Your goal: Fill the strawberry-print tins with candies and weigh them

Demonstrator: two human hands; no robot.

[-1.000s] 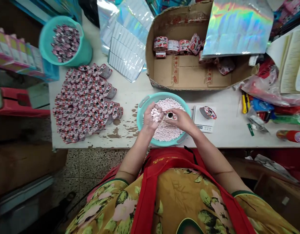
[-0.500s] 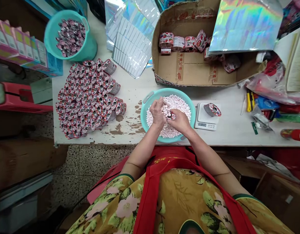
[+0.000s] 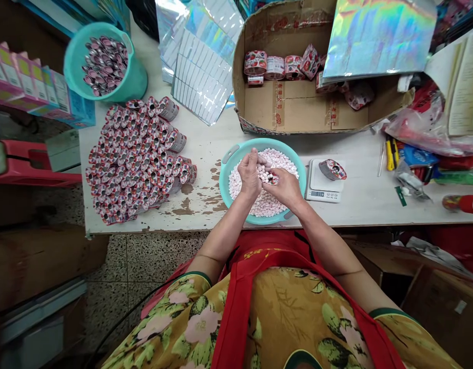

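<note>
Over a turquoise basin (image 3: pixel 223 180) of small pale pink candies (image 3: pixel 268 206), my two hands meet. My left hand (image 3: pixel 251 175) is cupped, with a handful of the candies in its palm and fingers. My right hand (image 3: pixel 286 187) grips a small round container (image 3: pixel 274 180) with a red printed label, its opening turned toward the left palm. Fingers and candies hide most of that container. Right of the basin, a similar labelled container (image 3: pixel 332 169) rests on a white digital scale (image 3: pixel 323 196).
Many labelled containers (image 3: pixel 134 164) stand packed at the left. Behind them, a turquoise bucket (image 3: pixel 138 77) holds small pink-and-silver pieces. A cardboard box (image 3: pixel 298 107) with label rolls (image 3: pixel 255 62) stands at the back, near silver sheets (image 3: pixel 200 77). A yellow cutter (image 3: pixel 392 154) lies right.
My left hand has tipped a little further over the container, and candies now cover its opening more. The whole view has shifted slightly. The container on the scale stays put.
</note>
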